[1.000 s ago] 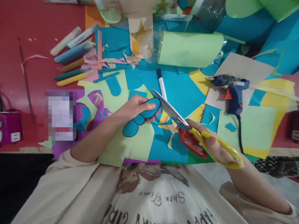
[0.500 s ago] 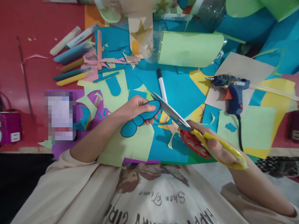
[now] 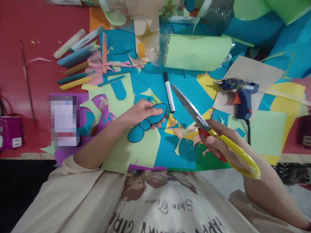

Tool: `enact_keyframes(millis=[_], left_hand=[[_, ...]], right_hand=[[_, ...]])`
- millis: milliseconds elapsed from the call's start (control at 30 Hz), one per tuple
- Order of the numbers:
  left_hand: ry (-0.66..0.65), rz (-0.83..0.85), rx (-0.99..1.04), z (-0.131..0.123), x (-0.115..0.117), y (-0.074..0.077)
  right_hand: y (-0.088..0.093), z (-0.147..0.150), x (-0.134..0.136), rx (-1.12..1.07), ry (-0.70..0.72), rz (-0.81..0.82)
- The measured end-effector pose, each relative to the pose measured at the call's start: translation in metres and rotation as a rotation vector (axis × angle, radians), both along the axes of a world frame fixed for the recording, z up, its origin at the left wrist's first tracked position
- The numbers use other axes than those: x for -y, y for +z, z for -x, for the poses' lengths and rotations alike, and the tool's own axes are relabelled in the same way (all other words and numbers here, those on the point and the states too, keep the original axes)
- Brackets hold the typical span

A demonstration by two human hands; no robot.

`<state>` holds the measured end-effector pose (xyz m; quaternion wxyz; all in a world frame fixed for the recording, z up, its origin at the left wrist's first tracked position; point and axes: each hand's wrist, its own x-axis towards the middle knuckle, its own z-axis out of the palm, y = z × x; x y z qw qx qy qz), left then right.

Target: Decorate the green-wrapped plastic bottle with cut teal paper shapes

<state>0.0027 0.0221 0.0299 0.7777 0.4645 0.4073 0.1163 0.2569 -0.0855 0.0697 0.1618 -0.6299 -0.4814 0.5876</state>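
Between the thumb and fingers of my left hand is a blue paper cutout of rounded lobes outlined in black. It hangs over a pale green sheet. My right hand is wrapped round the handles of scissors with one yellow and one red grip. Their blades look closed and point up and left, apart from the cutout. A white marker with a black cap lies on the blue paper just left of the blade tips. Small paper scraps are scattered between my hands.
A blue hot glue gun with its cord lies to the right on paper. At the back, a plastic bottle wrapped in green paper lies sideways. Several markers and a blurred phone-like object are at left.
My right hand has drawn the scissors right, away from the cutout, and the blades have closed. The marker behind them is now fully visible. My left hand has barely moved.
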Motion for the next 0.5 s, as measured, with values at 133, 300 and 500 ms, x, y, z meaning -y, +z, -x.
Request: enact_keyframes(millis=[133, 300, 500], left_hand=[[0.092, -0.005, 0.042, -0.003, 0.0, -0.007], [0.223, -0.039, 0.086, -0.004, 0.001, -0.014], [0.341, -0.11, 0.083, -0.005, 0.003, -0.013]], right_hand=[[0.005, -0.002, -0.006, 0.456, 0.069, -0.131], [-0.01, -0.001, -0.015, 0.796, 0.168, -0.27], [-0.029, 0.004, -0.018, 0.911, 0.196, -0.467]])
